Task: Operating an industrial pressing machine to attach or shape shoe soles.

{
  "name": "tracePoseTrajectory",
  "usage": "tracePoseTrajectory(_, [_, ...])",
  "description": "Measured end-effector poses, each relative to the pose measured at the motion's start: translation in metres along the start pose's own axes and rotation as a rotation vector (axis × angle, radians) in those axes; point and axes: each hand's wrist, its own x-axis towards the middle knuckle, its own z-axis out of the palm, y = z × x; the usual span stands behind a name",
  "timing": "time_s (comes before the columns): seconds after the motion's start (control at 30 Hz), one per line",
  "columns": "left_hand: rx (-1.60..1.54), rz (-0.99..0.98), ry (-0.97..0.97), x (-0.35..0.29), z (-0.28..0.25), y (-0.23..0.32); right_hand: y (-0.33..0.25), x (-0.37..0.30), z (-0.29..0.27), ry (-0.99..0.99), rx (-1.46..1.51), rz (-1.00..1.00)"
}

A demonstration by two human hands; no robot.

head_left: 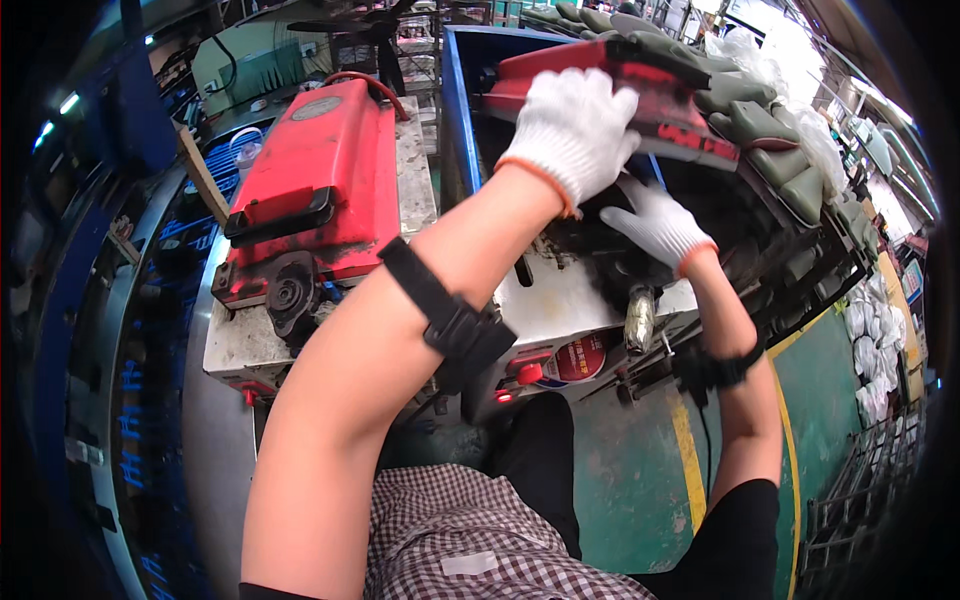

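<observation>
Machinery with a worn white metal top (570, 285) stands before you, and over its dark opening the red-and-black, box-shaped metal housing (655, 88) hangs tilted, clear of that top. To its left, a matching red metal housing with rounded shoulders (335, 165) lies shut. To handle the raised one well, keep it steady before working beneath it — your right wrist sits under its near side, where a drop would likely pinch. Move slowly, since the housing looks blurred and is probably swinging.

Your left hand in a white knit glove (575, 135) is half curled against the raised housing's near side; its fingertips are hidden, so whether it grips cannot be told. Your right hand in a matching glove (660, 225) spreads thumb from fingers, holding nothing visible — mind the stubby silver-wrapped cylinder (640, 318) just below.
</observation>
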Motion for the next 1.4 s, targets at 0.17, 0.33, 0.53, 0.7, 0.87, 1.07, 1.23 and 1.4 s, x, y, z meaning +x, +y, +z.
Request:
tracePoseTrajectory(0.17, [0.061,-0.075,0.022,0.055,-0.020,-0.031,-0.003,0.089,0.032,-0.120,-0.080,0.010])
tracePoseTrajectory(0.33, [-0.044,-0.011,0.113,0.082,-0.036,-0.047,0.009,0.117,0.041,-0.087,0.042,0.115])
tracePoseTrajectory(0.53, [-0.019,0.013,0.093,0.079,-0.043,-0.059,-0.010,0.072,-0.012,0.053,1.265,0.492])
tracePoseTrajectory(0.7, [-0.410,-0.031,-0.080,0.027,-0.060,-0.043,-0.028,-0.015,-0.022,0.061,1.518,0.466])
tracePoseTrajectory(0.87, [-1.305,-0.804,0.061,-0.110,-0.118,-0.017,-0.092,-0.091,-0.013,0.013,1.700,-0.016])
tracePoseTrajectory(1.07, [-1.812,-0.994,0.214,-0.261,-0.158,0.012,-0.220,-0.121,0.019,-0.054,1.605,-0.413])
tracePoseTrajectory(1.23, [-1.697,-1.228,0.645,-0.291,-0.247,0.014,-0.320,-0.142,0.045,-0.386,1.355,-0.494])
tracePoseTrajectory(1.4, [-1.590,-1.430,0.902,-0.363,-0.323,-0.025,-0.326,-0.127,0.067,0.025,0.762,-0.888])
